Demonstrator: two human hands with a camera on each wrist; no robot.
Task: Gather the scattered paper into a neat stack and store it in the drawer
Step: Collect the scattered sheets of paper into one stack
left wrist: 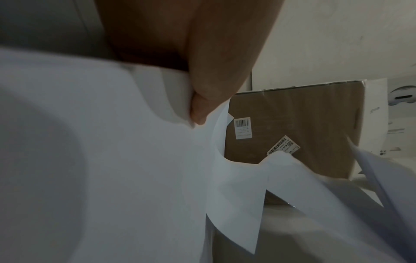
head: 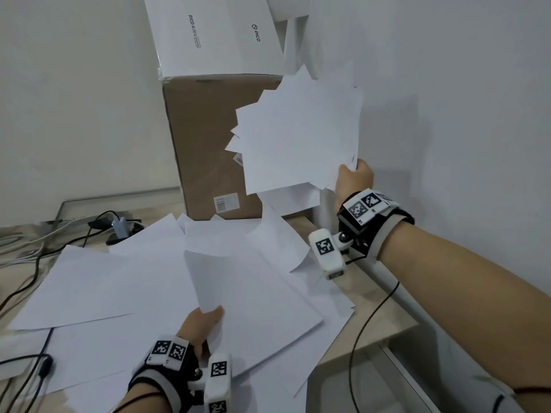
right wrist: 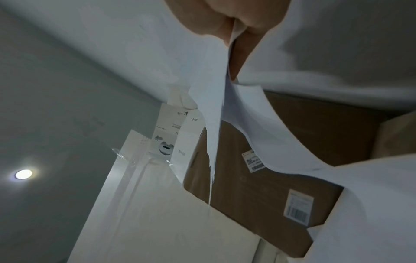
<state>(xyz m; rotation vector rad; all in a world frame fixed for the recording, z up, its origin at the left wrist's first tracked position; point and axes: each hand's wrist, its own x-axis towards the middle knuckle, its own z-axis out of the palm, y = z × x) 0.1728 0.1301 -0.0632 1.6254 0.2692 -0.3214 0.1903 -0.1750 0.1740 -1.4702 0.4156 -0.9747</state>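
Note:
Several white sheets of paper (head: 125,281) lie scattered and overlapping on the wooden desk (head: 381,320). My right hand (head: 353,180) is raised near the wall and pinches a fanned, uneven bundle of sheets (head: 301,135) by its lower right corner; the right wrist view shows the bundle (right wrist: 216,110) edge-on between my fingers (right wrist: 225,23). My left hand (head: 202,323) is low at the front and pinches the corner of a single sheet (head: 208,278), lifting it off the pile. The left wrist view shows my thumb (left wrist: 202,99) on that sheet (left wrist: 112,160). No drawer is in view.
A tall brown cardboard box (head: 208,150) stands at the back of the desk with a white PICO box (head: 214,34) on top. A power strip with plugs and cables (head: 119,228) lies at the left. The white wall (head: 462,114) is close on the right.

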